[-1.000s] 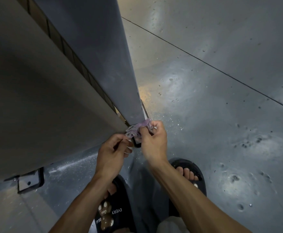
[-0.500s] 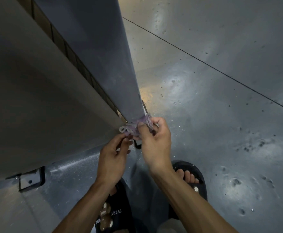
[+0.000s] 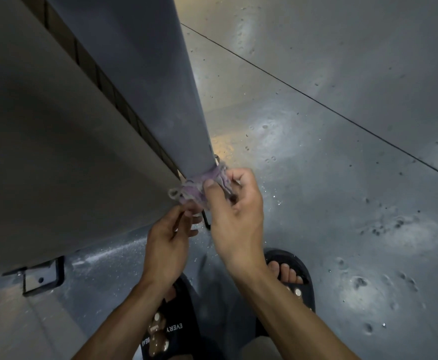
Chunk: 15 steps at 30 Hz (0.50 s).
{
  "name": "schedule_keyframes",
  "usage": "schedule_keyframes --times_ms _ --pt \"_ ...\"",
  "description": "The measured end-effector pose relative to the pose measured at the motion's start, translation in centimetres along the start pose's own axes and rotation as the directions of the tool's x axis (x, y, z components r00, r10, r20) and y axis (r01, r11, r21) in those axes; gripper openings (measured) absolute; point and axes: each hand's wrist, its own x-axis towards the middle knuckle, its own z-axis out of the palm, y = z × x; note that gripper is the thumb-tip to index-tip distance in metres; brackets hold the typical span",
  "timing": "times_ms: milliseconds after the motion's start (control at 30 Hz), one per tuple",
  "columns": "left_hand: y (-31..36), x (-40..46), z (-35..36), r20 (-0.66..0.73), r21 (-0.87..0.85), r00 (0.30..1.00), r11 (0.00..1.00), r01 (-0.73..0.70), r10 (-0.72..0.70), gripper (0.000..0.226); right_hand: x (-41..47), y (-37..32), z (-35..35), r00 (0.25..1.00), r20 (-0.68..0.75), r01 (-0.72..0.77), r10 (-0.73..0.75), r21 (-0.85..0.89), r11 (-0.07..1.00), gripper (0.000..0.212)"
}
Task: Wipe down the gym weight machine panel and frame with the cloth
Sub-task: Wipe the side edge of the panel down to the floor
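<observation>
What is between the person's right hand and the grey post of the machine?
In the head view, only the bunched purple cloth: the right hand pinches it against the foot of the grey post, and the left hand holds its lower end.

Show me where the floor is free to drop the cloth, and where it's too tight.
Free: the floor right of the post, out past the seam. Also the strip between the bracket and the left sandal. Tight: the post's foot, where both hands hold the cloth, and around the right sandal.
</observation>
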Motion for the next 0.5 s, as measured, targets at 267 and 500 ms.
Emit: schedule_keyframes --times_ms 267,500 --pt "0.5 0.0 0.1 0.011 -0.029 1.000 1.000 -0.001 0.001 0.032 0.2 1.5 -0.1 0.999 -0.008 0.030 -0.031 -0.120 0.992 0.013" --pt "0.3 -0.1 0.1 0.000 -0.009 1.000 1.000 -0.020 0.020 0.034 -0.2 -0.7 0.1 0.996 0.026 0.089 -0.088 -0.018 0.996 0.017"
